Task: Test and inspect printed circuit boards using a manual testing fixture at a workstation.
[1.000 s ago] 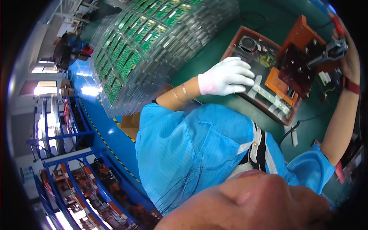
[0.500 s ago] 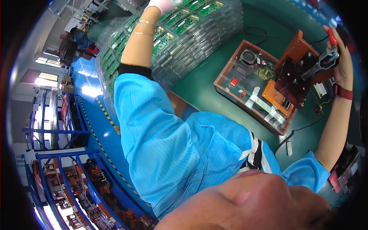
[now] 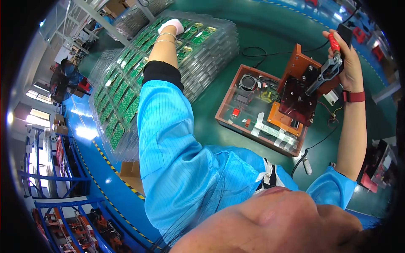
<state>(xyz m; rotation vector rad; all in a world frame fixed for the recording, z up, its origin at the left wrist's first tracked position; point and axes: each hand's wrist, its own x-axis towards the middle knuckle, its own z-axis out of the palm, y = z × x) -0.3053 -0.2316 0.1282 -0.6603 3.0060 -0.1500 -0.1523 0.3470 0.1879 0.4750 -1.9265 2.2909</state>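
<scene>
My left hand (image 3: 171, 27), in a white glove, is over the far part of a stack of clear plastic trays (image 3: 219, 55). Rows of green circuit boards (image 3: 134, 105) lie in the top tray. The fingers of that hand are turned away, so what they touch or hold is hidden. On the right, my bare right hand (image 3: 349, 69) grips the red handle (image 3: 334, 43) of a metal toggle clamp (image 3: 322, 76). This clamp is mounted on an orange-brown test fixture (image 3: 291, 63) with a dark plate, standing on a box (image 3: 236, 111) with a transparent top.
Under the box's clear cover are a round speaker (image 3: 248, 82) and a red button (image 3: 236, 112). Black cables (image 3: 301, 158) run over the green table (image 3: 202, 122). A cardboard box (image 3: 131, 175) and blue shelving (image 3: 63, 202) stand to the left, and a fan (image 3: 65, 80) further off.
The view has shifted, showing more of the tray stack. My left hand now appears lower and wholly in view over the boards. My right hand remains on the red handle.
</scene>
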